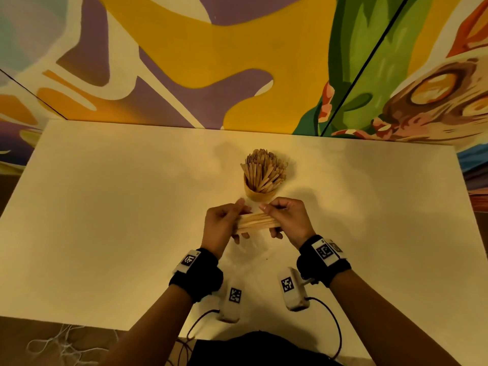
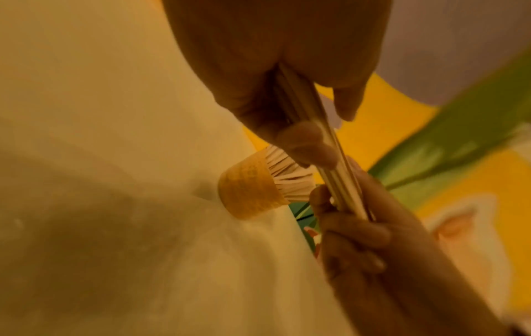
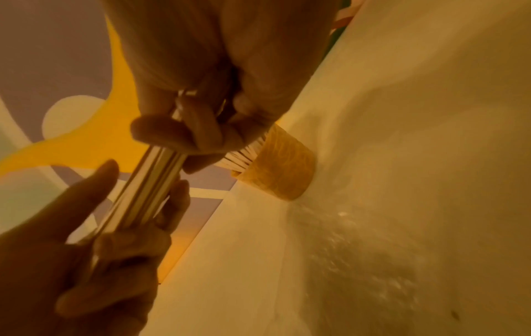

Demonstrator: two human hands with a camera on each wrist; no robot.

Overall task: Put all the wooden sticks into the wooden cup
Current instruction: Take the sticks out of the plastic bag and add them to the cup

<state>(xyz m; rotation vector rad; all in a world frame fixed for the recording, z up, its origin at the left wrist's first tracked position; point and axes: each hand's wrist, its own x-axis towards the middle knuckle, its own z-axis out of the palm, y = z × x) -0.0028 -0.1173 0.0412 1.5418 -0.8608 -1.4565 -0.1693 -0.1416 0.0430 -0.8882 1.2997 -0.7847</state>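
A wooden cup (image 1: 260,194) stands upright mid-table, packed with many wooden sticks (image 1: 265,167) that fan out of its mouth. Just in front of it, above the table, I hold a bundle of wooden sticks (image 1: 257,222) level between both hands. My left hand (image 1: 224,224) grips the bundle's left end, its fingers curled under. My right hand (image 1: 286,219) grips the right end. In the left wrist view the bundle (image 2: 333,163) runs past the cup (image 2: 247,188). In the right wrist view the bundle (image 3: 146,186) runs from my right hand down into my left hand, with the cup (image 3: 283,168) behind.
The white table (image 1: 105,220) reaches to a painted wall at the back. Two white tagged camera units (image 1: 233,299) (image 1: 291,289) hang below my wrists, their black cables running off the near table edge. Loose white thread (image 1: 60,347) lies on the floor at lower left.
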